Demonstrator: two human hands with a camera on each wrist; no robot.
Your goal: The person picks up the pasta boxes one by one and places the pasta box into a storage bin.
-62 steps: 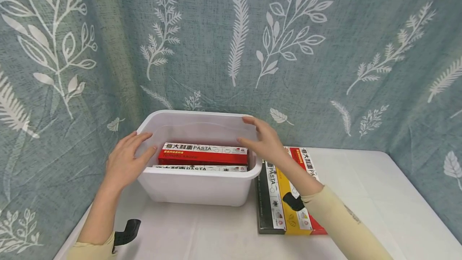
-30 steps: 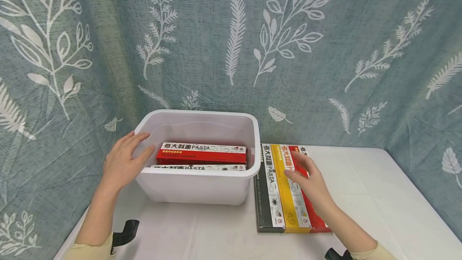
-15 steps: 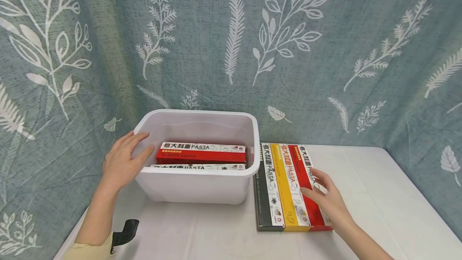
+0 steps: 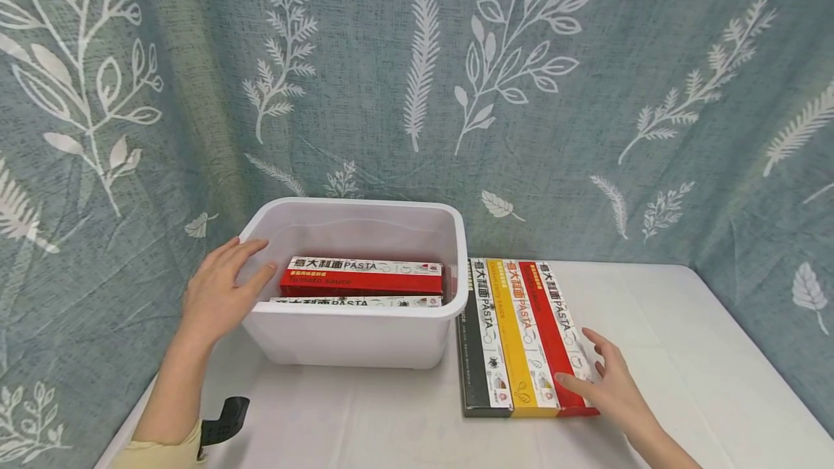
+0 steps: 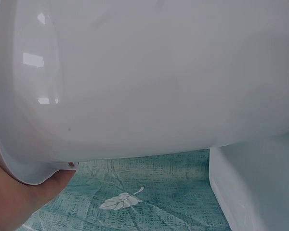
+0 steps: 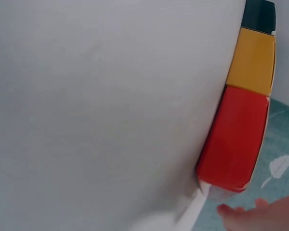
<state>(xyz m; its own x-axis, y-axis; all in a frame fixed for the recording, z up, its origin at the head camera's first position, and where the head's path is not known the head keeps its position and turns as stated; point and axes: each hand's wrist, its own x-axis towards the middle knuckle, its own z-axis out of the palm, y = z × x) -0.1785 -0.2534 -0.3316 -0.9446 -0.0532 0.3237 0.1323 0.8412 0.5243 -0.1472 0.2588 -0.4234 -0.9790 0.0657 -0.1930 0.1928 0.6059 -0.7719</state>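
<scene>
At the left corner of a white plastic bin (image 4: 355,339), my left hand (image 4: 221,292) holds the rim, its thumb and fingers hooked over the edge. Inside the bin lie a red tomato sauce pasta box (image 4: 365,281) and, in front of it, another pasta box (image 4: 358,302) mostly hidden by the near wall. My right hand (image 4: 609,386) hovers at the near end of a red pasta box (image 4: 550,339), thumb over its top and fingers spread past its right side. A yellow pasta box (image 4: 511,339) and a black one (image 4: 478,353) lie against it.
A white cloth (image 4: 651,324) covers the table. Behind and at both sides hangs a blue-green curtain (image 4: 365,93) with white leaf prints. The bin stands just left of the row of boxes.
My right hand has left the bin's right rim and moved right and nearer, over the boxes to the red one's near end. The left hand has stayed on the rim.
</scene>
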